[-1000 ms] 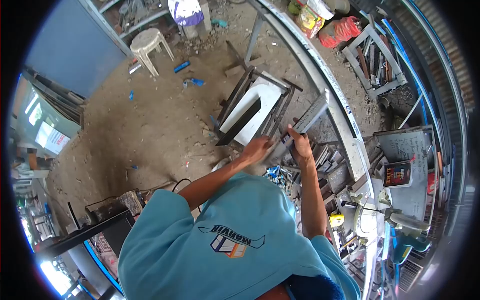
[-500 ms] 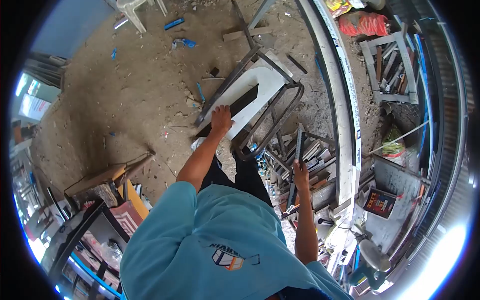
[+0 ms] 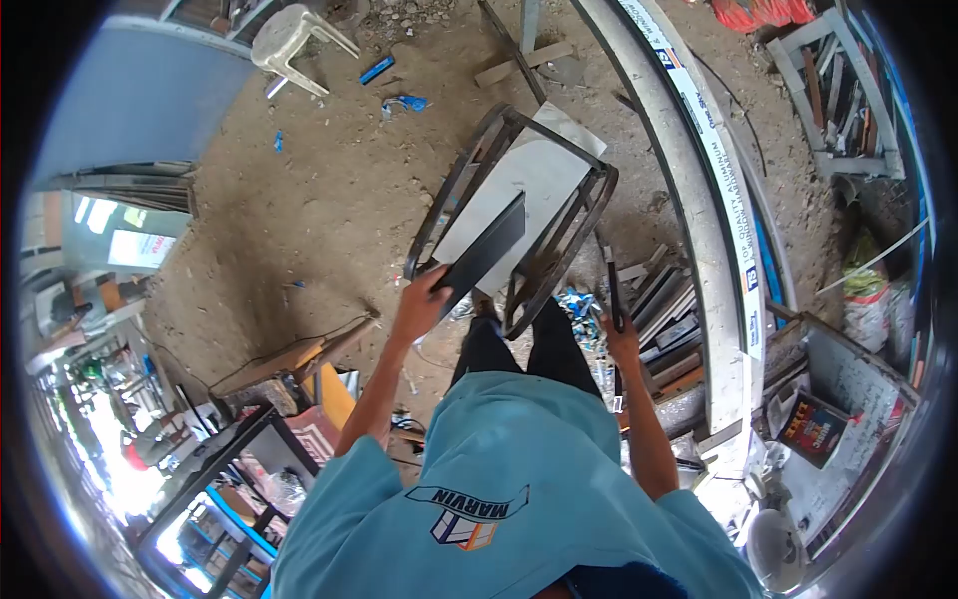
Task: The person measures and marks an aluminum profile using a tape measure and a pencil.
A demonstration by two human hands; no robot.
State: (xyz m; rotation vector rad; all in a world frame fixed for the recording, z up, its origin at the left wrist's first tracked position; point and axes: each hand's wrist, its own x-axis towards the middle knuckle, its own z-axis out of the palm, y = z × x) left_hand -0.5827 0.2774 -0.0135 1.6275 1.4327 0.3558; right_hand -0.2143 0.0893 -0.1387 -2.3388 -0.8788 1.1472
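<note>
My left hand (image 3: 417, 303) is closed round the near end of a flat dark bar (image 3: 487, 250). The bar slants up and away over a pale board (image 3: 554, 160), which lies within a dark metal frame (image 3: 439, 205) in front of my legs. On the other side, my right hand (image 3: 621, 341) grips a long, thin dark piece (image 3: 612, 280) that sticks out above and below the fist; its exact kind I cannot tell. Loose offcuts (image 3: 667, 319) lie close beside that hand.
A long metal beam with a printed strip (image 3: 720, 180) runs along my right. Beyond it stand a crate of scraps (image 3: 813, 160) and a box with a dark printed label (image 3: 813, 429). A plastic stool (image 3: 289, 45) is far left, and a wooden bench (image 3: 299, 359) nearer.
My left hand has lifted the dark bar's near end and tilted it. My right hand's thin piece has turned more upright. The whole view has shifted as my head moved.
</note>
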